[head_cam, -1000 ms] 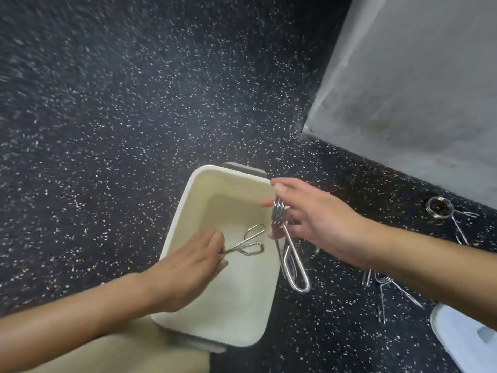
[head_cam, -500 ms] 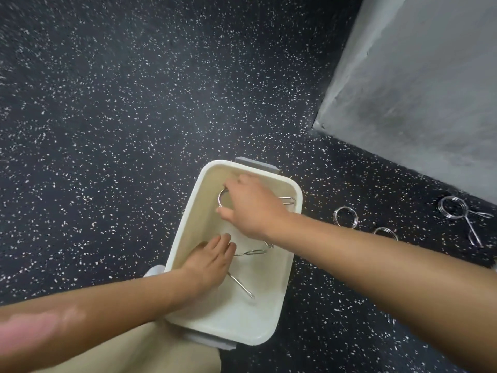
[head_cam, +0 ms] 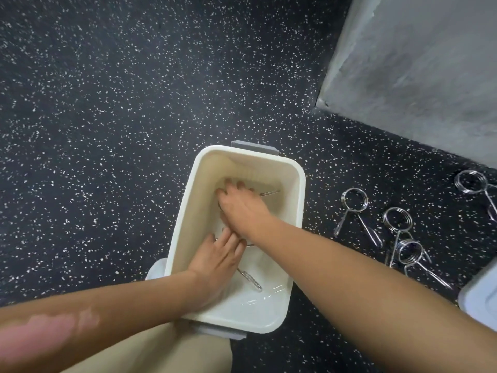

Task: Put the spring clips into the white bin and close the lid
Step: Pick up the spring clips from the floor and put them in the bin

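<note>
The dark floor (head_cam: 107, 130) holds a white bin (head_cam: 291, 267). Both hands are inside it: the left hand (head_cam: 217, 259) lies flat, fingers apart, and the right hand (head_cam: 242, 205) presses on clips (head_cam: 251, 278). More clips (head_cam: 352, 200) lie beside the bin.
</note>
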Action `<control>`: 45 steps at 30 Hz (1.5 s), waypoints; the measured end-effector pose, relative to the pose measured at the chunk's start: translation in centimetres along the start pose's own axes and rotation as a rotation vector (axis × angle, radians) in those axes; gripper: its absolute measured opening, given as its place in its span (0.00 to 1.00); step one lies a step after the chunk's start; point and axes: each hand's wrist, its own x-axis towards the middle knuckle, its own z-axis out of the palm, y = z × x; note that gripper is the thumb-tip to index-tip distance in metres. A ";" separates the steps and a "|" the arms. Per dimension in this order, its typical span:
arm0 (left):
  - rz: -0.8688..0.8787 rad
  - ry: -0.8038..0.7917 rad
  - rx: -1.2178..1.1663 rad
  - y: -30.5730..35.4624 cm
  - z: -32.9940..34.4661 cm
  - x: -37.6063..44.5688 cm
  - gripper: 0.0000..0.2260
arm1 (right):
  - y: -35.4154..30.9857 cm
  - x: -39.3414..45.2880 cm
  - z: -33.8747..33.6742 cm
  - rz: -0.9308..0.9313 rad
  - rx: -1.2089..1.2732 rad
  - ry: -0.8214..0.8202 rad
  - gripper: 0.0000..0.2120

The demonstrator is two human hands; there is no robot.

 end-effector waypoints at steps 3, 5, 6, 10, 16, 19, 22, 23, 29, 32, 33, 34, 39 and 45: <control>-0.051 -0.017 -0.001 -0.6 -0.4 -0.7 0.29 | 0.4 -0.1 -1.8 0.012 0.013 -0.008 0.23; -0.068 0.020 -0.055 -1.1 -1.8 -1.5 0.25 | 1.2 -0.6 -4.3 0.007 0.055 0.012 0.23; -0.062 0.060 -0.105 -1.4 -2.5 -1.9 0.21 | 1.8 -1.0 -5.8 -0.001 0.090 0.014 0.21; -0.031 0.238 -0.354 -2.6 -6.2 -3.1 0.14 | 5.0 -4.9 -12.1 -0.040 0.288 0.094 0.16; -0.018 0.358 -0.532 -3.3 -11.9 -2.4 0.12 | 10.9 -12.7 -17.3 0.141 0.454 0.074 0.10; 0.010 0.447 -0.538 -2.6 -14.8 -1.3 0.12 | 14.3 -15.8 -17.2 0.263 0.522 0.029 0.07; 0.035 0.486 -0.526 -1.4 -16.9 0.4 0.11 | 17.4 -18.3 -16.2 0.359 0.543 0.046 0.04; 0.050 0.484 -0.527 -0.9 -17.4 1.1 0.10 | 18.3 -19.0 -15.7 0.391 0.552 0.058 0.03; 0.189 0.448 -0.430 2.7 -19.4 6.1 0.10 | 24.1 -22.8 -9.7 0.596 0.562 0.055 0.04; 0.223 0.367 -0.365 4.1 -19.7 9.4 0.09 | 26.8 -24.1 -6.6 0.682 0.536 0.009 0.12; 0.226 0.330 -0.340 4.5 -19.7 10.6 0.08 | 27.5 -24.4 -5.8 0.704 0.530 -0.007 0.15; 0.222 0.292 -0.299 4.8 -19.5 11.8 0.08 | 27.9 -24.5 -5.0 0.722 0.521 -0.019 0.19; 0.216 0.084 -0.029 6.0 -18.2 17.2 0.35 | 28.4 -23.6 -1.9 0.749 0.492 -0.091 0.35; 0.324 0.034 0.178 7.9 -17.2 20.8 0.46 | 27.4 -21.3 0.7 0.729 0.374 -0.138 0.40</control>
